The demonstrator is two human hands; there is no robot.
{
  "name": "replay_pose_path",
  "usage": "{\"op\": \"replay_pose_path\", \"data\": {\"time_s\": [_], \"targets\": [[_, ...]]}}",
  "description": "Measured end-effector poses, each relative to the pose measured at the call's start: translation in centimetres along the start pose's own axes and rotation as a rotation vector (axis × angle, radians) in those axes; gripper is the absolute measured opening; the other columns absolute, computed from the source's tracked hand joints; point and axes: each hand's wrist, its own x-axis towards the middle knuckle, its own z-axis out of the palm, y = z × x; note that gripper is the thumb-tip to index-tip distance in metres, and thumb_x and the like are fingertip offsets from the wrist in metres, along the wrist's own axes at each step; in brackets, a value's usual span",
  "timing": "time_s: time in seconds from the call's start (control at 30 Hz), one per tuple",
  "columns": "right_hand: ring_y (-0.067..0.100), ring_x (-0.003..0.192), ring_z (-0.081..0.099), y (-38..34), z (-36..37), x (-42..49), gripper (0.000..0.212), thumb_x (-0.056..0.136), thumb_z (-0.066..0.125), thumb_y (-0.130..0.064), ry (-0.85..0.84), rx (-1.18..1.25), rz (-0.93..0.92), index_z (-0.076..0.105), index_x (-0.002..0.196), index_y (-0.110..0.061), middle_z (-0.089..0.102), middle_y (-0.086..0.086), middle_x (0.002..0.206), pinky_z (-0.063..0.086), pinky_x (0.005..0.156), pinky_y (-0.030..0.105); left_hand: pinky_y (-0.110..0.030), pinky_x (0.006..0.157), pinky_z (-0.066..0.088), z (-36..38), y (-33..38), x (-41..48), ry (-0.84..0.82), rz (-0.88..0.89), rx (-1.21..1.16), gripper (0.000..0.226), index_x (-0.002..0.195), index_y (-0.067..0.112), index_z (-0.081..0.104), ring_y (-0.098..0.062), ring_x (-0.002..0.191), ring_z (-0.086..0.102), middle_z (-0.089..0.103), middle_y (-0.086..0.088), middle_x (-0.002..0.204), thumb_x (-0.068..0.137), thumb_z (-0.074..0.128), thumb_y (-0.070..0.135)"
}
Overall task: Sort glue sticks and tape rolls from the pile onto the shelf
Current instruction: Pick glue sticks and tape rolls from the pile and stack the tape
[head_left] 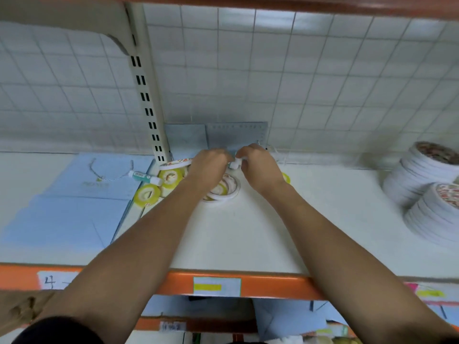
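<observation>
Both bare forearms reach from the bottom of the frame to the back of the white shelf point(248, 232), where the hands meet just above the frame's centre. The right hand point(258, 165) has its fingers curled and pinches a small white piece point(234, 165), blurred, so what it is cannot be told. The left hand point(211, 165) is curled too, with its fingertips against the same piece; whether it grips it cannot be told.

Under and just left of the hands lies the pile. A teal-and-white glue stick point(144, 177) lies on its side at centre left, its end touching a yellow tape roll point(171, 178). A second yellow tape roll point(148, 193) lies flat just below it. A thin white ring point(176, 163) sits behind them, beside the slotted upright point(146, 95). Flat white tape rolls point(223, 192) overlap beneath the left wrist. A bit of another yellow roll point(286, 178) shows just right of the right wrist.

At the right edge of the frame, well apart from the pile, stand two stacks of white tape rolls point(422, 175), blurred. Flat light-blue paper bags point(74, 194) cover the shelf at the left. The shelf's orange front edge point(273, 284) carries a label with a yellow strip point(216, 286) in the lower centre.
</observation>
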Motion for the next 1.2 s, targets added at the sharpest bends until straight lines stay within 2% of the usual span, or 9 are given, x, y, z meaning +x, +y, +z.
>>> {"op": "replay_pose_path", "data": {"time_s": [0.13, 0.33, 0.43, 0.53, 0.77, 1.0, 1.1, 1.2], "targets": [[0.031, 0.107, 0.057, -0.2, 0.3, 0.8, 0.038, 0.085, 0.050, 0.009, -0.003, -0.020, -0.015, 0.067, 0.116, -0.008, 0.060, 0.015, 0.119, 0.045, 0.089, 0.037, -0.040, 0.094, 0.046, 0.2, -0.2, 1.1, -0.016, -0.014, 0.007, 0.035, 0.122, 0.018, 0.064, -0.031, 0.110, 0.060, 0.064, -0.007, 0.119, 0.089, 0.057, 0.010], [0.032, 0.110, 0.054, -0.2, 1.0, 2.0, 0.044, 0.086, 0.044, 0.009, -0.012, -0.071, -0.028, 0.063, 0.122, -0.009, 0.059, 0.015, 0.119, 0.043, 0.087, 0.037, -0.037, 0.095, 0.045, 0.0, -0.5, 1.8, -0.055, -0.035, 0.043, 0.031, 0.121, 0.015, 0.065, -0.030, 0.111, 0.057, 0.064, -0.009, 0.118, 0.092, 0.058, 0.009], [0.034, 0.110, 0.054, -0.3, 1.2, 2.6, 0.042, 0.088, 0.046, 0.006, 0.002, -0.077, -0.031, 0.062, 0.124, -0.008, 0.059, 0.016, 0.121, 0.041, 0.085, 0.036, -0.038, 0.092, 0.044, -0.6, -1.3, 1.3, -0.037, -0.049, 0.020, 0.032, 0.124, 0.013, 0.063, -0.032, 0.110, 0.054, 0.060, -0.014, 0.115, 0.093, 0.055, 0.008], [0.036, 0.109, 0.054, -1.0, 1.9, 3.4, 0.038, 0.088, 0.048, 0.003, -0.023, -0.104, -0.063, 0.062, 0.122, -0.008, 0.059, 0.017, 0.120, 0.044, 0.085, 0.038, -0.038, 0.083, 0.041, -1.5, -2.2, -0.1, -0.007, -0.076, -0.046, 0.029, 0.117, 0.006, 0.063, -0.034, 0.105, 0.054, 0.057, -0.018, 0.111, 0.088, 0.060, 0.008], [0.037, 0.109, 0.056, -2.5, 4.2, 3.8, 0.031, 0.093, 0.053, -0.015, -0.112, -0.212, 0.002, 0.059, 0.123, -0.014, 0.062, 0.014, 0.120, 0.047, 0.089, 0.039, -0.031, 0.070, 0.035, -2.6, -3.4, -3.2, -0.013, -0.131, -0.123, 0.029, 0.109, 0.006, 0.058, -0.031, 0.097, 0.055, 0.059, -0.014, 0.106, 0.084, 0.067, 0.018], [0.037, 0.109, 0.052, -1.3, 1.4, 0.7, 0.032, 0.089, 0.052, -0.009, -0.035, -0.169, 0.107, 0.063, 0.119, -0.004, 0.054, 0.021, 0.119, 0.045, 0.094, 0.040, -0.034, 0.068, 0.039, -3.6, -1.8, -3.9, 0.048, -0.097, -0.155, 0.025, 0.107, 0.009, 0.057, -0.030, 0.095, 0.055, 0.059, -0.011, 0.104, 0.083, 0.059, 0.016], [0.038, 0.103, 0.055, 0.1, -1.5, -3.0, 0.032, 0.087, 0.052, -0.003, 0.037, -0.096, 0.156, 0.063, 0.117, -0.004, 0.056, 0.019, 0.113, 0.048, 0.087, 0.042, -0.039, 0.073, 0.044, -4.0, 0.9, -4.2, 0.019, -0.049, -0.189, 0.027, 0.105, 0.011, 0.056, -0.030, 0.100, 0.054, 0.057, -0.008, 0.105, 0.079, 0.059, 0.018], [0.035, 0.095, 0.057, 1.6, -4.1, -7.6, 0.026, 0.089, 0.054, -0.011, 0.106, -0.045, 0.216, 0.059, 0.115, -0.010, 0.061, 0.014, 0.103, 0.049, 0.079, 0.043, -0.037, 0.070, 0.042, -4.1, 4.7, -4.7, -0.004, 0.029, -0.230, 0.024, 0.104, 0.016, 0.054, -0.026, 0.099, 0.053, 0.056, -0.004, 0.105, 0.080, 0.057, 0.019]]}}
